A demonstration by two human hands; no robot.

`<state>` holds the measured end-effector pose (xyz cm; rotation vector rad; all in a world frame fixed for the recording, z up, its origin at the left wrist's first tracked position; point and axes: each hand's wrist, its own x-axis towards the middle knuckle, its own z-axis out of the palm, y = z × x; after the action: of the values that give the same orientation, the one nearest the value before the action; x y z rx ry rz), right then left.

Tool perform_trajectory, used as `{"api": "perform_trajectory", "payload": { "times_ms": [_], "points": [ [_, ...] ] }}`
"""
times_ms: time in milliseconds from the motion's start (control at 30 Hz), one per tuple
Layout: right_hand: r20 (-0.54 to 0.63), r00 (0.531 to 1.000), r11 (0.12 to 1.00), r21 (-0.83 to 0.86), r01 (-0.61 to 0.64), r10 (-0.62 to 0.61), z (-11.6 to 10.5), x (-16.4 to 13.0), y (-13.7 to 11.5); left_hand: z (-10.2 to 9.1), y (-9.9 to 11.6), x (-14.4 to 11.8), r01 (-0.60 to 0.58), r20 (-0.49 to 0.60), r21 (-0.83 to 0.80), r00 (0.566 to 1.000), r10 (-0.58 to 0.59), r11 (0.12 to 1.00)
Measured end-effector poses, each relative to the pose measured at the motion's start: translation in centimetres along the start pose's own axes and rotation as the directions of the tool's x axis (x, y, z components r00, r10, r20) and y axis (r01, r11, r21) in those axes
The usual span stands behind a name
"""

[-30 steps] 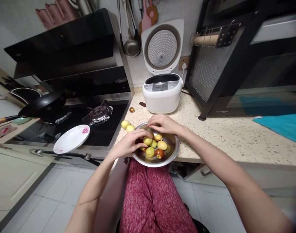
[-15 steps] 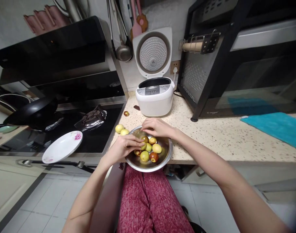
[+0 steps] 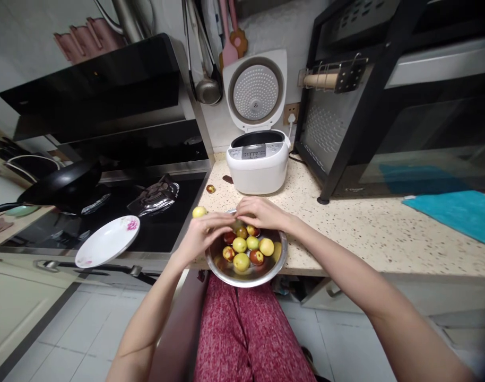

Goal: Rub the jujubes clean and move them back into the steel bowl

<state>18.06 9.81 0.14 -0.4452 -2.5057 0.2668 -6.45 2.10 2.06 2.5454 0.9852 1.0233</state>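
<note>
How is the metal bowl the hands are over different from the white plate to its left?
The metal bowl is deep, shiny steel and holds small yellow-green and reddish fruits; the white plate is shallow, with a pink flower print, and holds nothing. The bowl sits at the speckled counter's front edge, the plate on the black cooktop's edge, tilted. The left hand and right hand are over the bowl. Both are round.

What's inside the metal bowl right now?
The bowl holds small yellow-green and reddish fruits. Both hands cover its far rim, so any fruit under them is hidden.
</note>
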Motion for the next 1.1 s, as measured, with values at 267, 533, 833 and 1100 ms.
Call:
{"api": "perform_trajectory", "payload": {
  "times_ms": [267, 533, 833, 1100],
  "points": [
    [-0.021, 1.0, 0.999, 0.043, -0.012, 0.013, -0.2, -0.1, 0.0, -1.9, -7.2, 0.9, 0.206, -0.368, 0.184, 0.921, -0.127, 0.961],
    [-0.132, 0.988, 0.984, 0.168, -0.055, 0.078, -0.1, -0.4, 0.1, -0.6, -9.2, -0.4, 0.184, -0.58, 0.19, 0.814, -0.041, 0.964],
    [-0.015, 1.0, 1.0, 0.005, -0.019, 0.019, 1.9, 7.2, 5.6, -1.7, -9.9, -0.9, 0.154, -0.578, 0.25, 0.816, 0.02, 0.956],
    [0.209, 0.962, 0.951, -0.29, -0.111, 0.176, 6.3, 14.2, 9.9, -1.8, -10.0, -0.9, 0.107, -0.606, 0.279, 0.79, 0.088, 0.954]
  ]
}}
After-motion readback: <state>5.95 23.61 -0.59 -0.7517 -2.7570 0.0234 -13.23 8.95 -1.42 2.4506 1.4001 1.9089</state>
